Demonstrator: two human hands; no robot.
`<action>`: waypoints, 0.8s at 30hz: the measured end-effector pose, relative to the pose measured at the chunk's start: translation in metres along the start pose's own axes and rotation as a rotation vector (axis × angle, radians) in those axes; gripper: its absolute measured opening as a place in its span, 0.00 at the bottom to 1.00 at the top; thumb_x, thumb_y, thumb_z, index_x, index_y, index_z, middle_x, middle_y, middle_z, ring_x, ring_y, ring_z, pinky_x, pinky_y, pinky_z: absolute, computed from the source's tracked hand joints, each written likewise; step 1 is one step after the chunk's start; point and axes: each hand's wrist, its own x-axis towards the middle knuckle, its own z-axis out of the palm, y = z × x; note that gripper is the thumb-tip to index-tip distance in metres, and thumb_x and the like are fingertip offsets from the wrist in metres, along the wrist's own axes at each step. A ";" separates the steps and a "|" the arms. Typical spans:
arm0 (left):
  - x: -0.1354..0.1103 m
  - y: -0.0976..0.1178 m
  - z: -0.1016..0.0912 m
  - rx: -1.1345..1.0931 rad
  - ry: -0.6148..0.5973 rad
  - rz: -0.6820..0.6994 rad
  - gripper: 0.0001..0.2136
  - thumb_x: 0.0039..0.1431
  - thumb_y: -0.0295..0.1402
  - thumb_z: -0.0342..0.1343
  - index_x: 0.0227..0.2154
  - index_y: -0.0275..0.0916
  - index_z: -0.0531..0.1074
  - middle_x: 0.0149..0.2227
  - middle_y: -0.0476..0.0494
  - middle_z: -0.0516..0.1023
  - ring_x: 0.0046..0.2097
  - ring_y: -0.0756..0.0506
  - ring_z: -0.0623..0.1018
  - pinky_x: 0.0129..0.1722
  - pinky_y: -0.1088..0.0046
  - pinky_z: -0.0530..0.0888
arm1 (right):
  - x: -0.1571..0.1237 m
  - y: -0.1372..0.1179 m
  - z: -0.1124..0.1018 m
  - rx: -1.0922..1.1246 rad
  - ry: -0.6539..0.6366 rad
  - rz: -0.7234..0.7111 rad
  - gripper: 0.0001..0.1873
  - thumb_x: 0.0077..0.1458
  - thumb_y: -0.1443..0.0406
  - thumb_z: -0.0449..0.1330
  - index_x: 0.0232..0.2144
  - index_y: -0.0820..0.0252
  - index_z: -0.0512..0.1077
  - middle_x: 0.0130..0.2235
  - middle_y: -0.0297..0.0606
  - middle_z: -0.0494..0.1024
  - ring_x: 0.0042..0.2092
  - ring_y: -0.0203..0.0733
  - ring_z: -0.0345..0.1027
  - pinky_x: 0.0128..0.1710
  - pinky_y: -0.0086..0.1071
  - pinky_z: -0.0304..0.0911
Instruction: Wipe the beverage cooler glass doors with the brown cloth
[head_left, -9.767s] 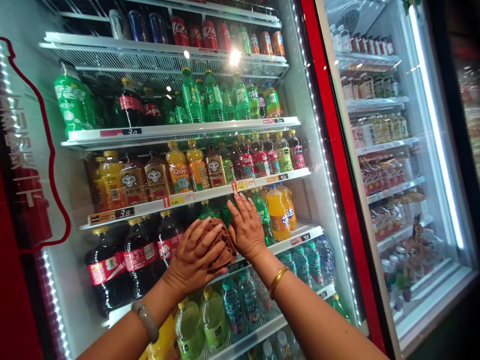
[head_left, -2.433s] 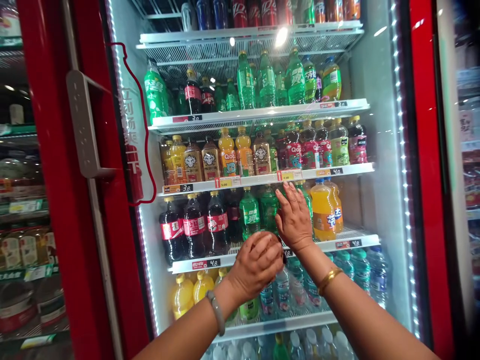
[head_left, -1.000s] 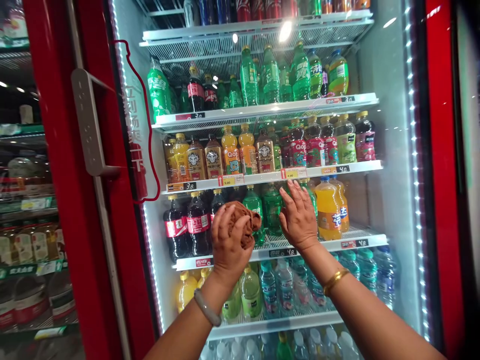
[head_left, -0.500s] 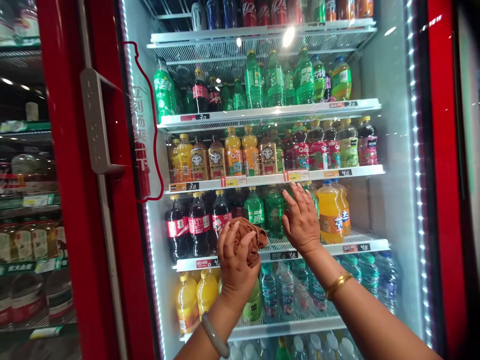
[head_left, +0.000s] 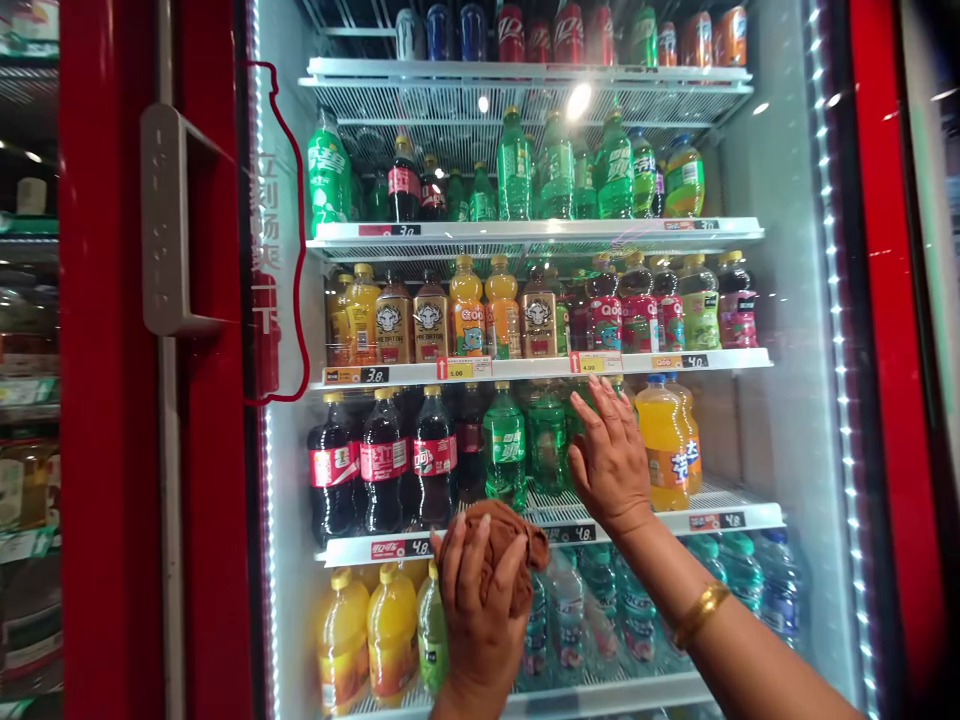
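My left hand [head_left: 480,610] grips a bunched brown cloth [head_left: 504,540] and presses it against the glass door [head_left: 787,420] of a drinks fridge, low in the pane by the shelf edge with a price tag. My right hand [head_left: 611,455] lies flat on the same glass, fingers stretched upward, over the green soda bottles [head_left: 506,445] and next to the orange soda bottles [head_left: 664,440]. A gold bangle [head_left: 699,612] circles my right wrist.
Behind the glass stand shelves of cola bottles [head_left: 382,460], yellow juice bottles [head_left: 367,630], water bottles [head_left: 739,585] and cans on top. The door's red frame [head_left: 112,400] carries a grey handle [head_left: 172,225] on the left. Another fridge shows at the far left.
My left hand has slid the cloth down the glass, from the green-bottle shelf level to below the shelf edge. The right hand stays flat on the glass. The view has tilted slightly.
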 end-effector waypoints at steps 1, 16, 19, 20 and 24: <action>0.019 -0.004 0.002 0.012 0.017 0.030 0.24 0.55 0.18 0.61 0.53 0.46 0.74 0.66 0.40 0.66 0.73 0.33 0.59 0.74 0.39 0.54 | 0.000 0.000 0.000 0.002 0.003 0.000 0.34 0.63 0.67 0.55 0.70 0.58 0.57 0.74 0.48 0.57 0.75 0.56 0.49 0.73 0.60 0.53; -0.099 0.014 -0.028 0.012 -0.016 -0.172 0.23 0.52 0.15 0.66 0.50 0.38 0.74 0.63 0.38 0.66 0.73 0.38 0.60 0.75 0.55 0.56 | -0.007 0.009 -0.004 0.039 0.033 -0.034 0.32 0.61 0.68 0.55 0.67 0.53 0.62 0.71 0.43 0.63 0.74 0.54 0.52 0.74 0.61 0.50; -0.089 0.009 -0.035 -0.033 -0.047 -0.272 0.26 0.53 0.16 0.65 0.54 0.41 0.73 0.65 0.39 0.64 0.74 0.37 0.59 0.75 0.54 0.56 | -0.038 -0.022 -0.015 0.142 -0.048 0.003 0.35 0.62 0.68 0.54 0.70 0.49 0.58 0.75 0.39 0.54 0.76 0.57 0.46 0.73 0.67 0.45; -0.083 0.008 -0.037 -0.045 -0.051 -0.329 0.27 0.54 0.17 0.65 0.56 0.43 0.72 0.67 0.39 0.62 0.74 0.37 0.58 0.75 0.53 0.56 | -0.056 -0.040 -0.021 0.213 -0.106 -0.001 0.35 0.63 0.68 0.54 0.71 0.49 0.56 0.77 0.39 0.48 0.77 0.57 0.43 0.73 0.67 0.46; -0.067 0.011 -0.049 -0.149 -0.050 -0.587 0.25 0.62 0.26 0.61 0.61 0.47 0.68 0.72 0.39 0.56 0.74 0.36 0.58 0.73 0.52 0.61 | -0.140 -0.121 -0.039 0.524 -0.312 -0.360 0.28 0.68 0.55 0.52 0.68 0.46 0.61 0.77 0.33 0.47 0.75 0.52 0.50 0.75 0.55 0.51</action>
